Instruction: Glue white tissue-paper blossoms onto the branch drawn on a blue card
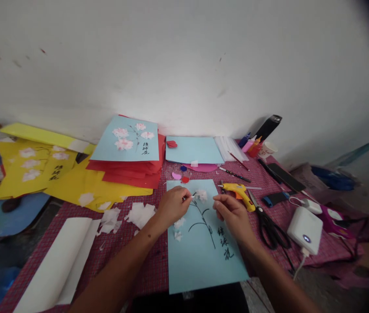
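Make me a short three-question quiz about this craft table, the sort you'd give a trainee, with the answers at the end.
1. Multiple choice: What colour is the stack of sheets just under the flower card by the wall?
A) Green
B) Red
C) Black

2. True or false: The scissors lie to the right of the pale-blue sheet that the person is working over.

3. Short answer: Which is nearer the yellow glue gun, the left hand or the right hand?

Key: 1. B, red. 2. True. 3. The right hand.
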{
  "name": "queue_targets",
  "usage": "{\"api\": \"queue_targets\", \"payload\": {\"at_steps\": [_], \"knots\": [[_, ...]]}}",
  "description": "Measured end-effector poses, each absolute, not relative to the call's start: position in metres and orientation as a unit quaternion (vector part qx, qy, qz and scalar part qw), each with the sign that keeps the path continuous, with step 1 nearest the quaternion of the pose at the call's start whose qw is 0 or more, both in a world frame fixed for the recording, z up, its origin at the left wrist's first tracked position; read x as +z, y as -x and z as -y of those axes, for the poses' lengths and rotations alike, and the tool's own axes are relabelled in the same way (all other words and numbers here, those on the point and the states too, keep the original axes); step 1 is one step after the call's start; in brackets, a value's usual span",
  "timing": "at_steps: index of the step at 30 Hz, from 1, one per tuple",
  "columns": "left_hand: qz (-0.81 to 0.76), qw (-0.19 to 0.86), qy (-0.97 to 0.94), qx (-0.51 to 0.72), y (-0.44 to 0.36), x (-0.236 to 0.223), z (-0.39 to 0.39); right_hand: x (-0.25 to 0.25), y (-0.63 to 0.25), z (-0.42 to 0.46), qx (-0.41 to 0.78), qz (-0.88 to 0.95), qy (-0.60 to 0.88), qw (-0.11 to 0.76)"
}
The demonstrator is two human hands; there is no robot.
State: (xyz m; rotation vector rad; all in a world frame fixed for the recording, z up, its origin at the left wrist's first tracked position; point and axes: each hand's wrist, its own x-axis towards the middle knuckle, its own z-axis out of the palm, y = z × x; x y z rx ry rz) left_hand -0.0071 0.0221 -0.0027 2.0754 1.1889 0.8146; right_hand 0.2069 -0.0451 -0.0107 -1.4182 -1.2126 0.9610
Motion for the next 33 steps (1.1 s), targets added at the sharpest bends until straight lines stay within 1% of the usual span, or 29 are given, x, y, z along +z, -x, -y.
{"api": "queue_targets", "payload": {"at_steps": [2, 4, 9, 12, 20, 33], "knots": [[-0.455, 0.248, -0.812, 0.267, 0.008, -0.004, -0.022, -0.018, -0.220, 0.056, 0.368, 0.514, 0.609, 0.479], [-0.459, 0.222, -0.827, 0.235, 0.006, -0.006, -0.021, -0.025, -0.229, 0.065, 0.334, 0.537, 0.624, 0.459], [-0.473, 0.194, -0.836, 0.200, -0.003, -0.008, -0.019, -0.032, -0.230, 0.076, 0.236, 0.618, 0.618, 0.425], [-0.482, 0.176, -0.839, 0.180, -0.011, -0.007, -0.017, -0.032, -0.227, 0.076, 0.203, 0.656, 0.602, 0.408], [-0.516, 0.124, -0.834, 0.151, -0.030, -0.007, -0.012, -0.028, -0.229, 0.078, 0.198, 0.692, 0.565, 0.404], [-0.523, 0.111, -0.832, 0.147, -0.040, -0.014, -0.015, -0.031, -0.231, 0.079, 0.203, 0.708, 0.546, 0.400]]}}
